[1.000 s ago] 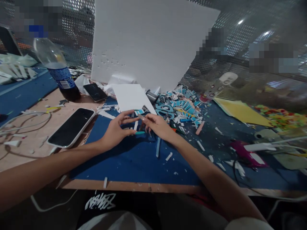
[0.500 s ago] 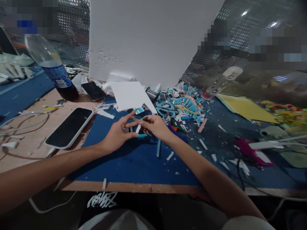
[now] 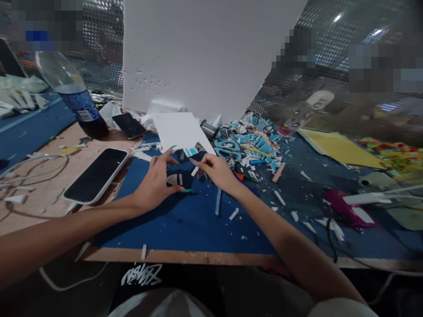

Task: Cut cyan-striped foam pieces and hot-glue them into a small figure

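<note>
My left hand (image 3: 154, 179) hovers over the blue mat (image 3: 158, 229), its teal-nailed fingers spread and holding nothing. Beneath its fingers lies a small grey piece with a dark band (image 3: 175, 179). To the right, the fingers of my right hand (image 3: 218, 175) are pinched together. A narrow white strip (image 3: 194, 171) shows at their tips, beside a thin pointed sliver whose kind I cannot make out. Just beyond the fingertips is a small blue-and-white piece (image 3: 191, 152), by the edge of a white sheet (image 3: 178, 130).
Blue-handled scissors (image 3: 228, 150) lie at a heap of blue and white scraps (image 3: 259, 143). A phone (image 3: 97, 176) and a cola bottle (image 3: 77, 103) are on the left. Yellow sheets (image 3: 343, 149) and a magenta tool (image 3: 350, 209) are on the right. A white board (image 3: 205, 53) stands behind.
My hands have come apart. The left one has drawn back leftward and opened, letting go; the right has shifted slightly, with the white strip still at its fingertips.
</note>
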Demonstrator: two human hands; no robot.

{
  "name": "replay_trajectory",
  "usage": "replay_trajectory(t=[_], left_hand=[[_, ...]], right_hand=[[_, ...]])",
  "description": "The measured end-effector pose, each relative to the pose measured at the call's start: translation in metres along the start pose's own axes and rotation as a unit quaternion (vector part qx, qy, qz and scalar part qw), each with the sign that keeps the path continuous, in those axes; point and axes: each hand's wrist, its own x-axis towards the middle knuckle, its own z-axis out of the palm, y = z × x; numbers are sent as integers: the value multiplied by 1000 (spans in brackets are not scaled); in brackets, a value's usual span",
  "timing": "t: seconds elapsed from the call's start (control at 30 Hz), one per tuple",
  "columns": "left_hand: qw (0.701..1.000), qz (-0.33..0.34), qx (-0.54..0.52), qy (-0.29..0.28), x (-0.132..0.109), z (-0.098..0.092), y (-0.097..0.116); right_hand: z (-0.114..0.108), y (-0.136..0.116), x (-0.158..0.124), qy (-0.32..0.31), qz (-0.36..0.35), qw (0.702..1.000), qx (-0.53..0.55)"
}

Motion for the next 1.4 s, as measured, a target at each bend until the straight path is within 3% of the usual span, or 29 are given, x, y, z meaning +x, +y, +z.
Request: replay_trajectory(t=[0.1, 0.27, 0.77, 1.1, 1.2, 1.4], left_hand=[[998, -1, 49, -46, 2, 4, -4], [995, -34, 32, -89, 8, 7, -6], [998, 17, -1, -62, 4, 7, -19], [996, 7, 6, -85, -6, 0, -13], [995, 43, 53, -74, -8, -2, -9], [967, 191, 157, -57, -14, -8, -1]], right_hand=[[1, -3, 1, 6, -5, 999, -49], [2, -6, 3, 12, -17, 993, -116], [8, 6, 7, -50, -73, 979, -184], [14, 5, 7, -114, -140, 962, -203], [14, 7, 8, -122, -149, 959, -208], [15, 12, 11, -130, -169, 954, -212]])
